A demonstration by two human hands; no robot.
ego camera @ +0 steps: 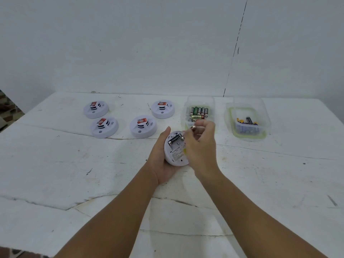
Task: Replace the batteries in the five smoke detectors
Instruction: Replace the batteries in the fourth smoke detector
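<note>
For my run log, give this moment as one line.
left hand: holds detector, back up | right hand: pinches battery | one battery seated | four detectors on table

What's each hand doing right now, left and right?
Left hand: holds the detector, back side up, one battery seated.
Right hand: fingers curled, pinching something small and blurred; cannot tell what.
</note>
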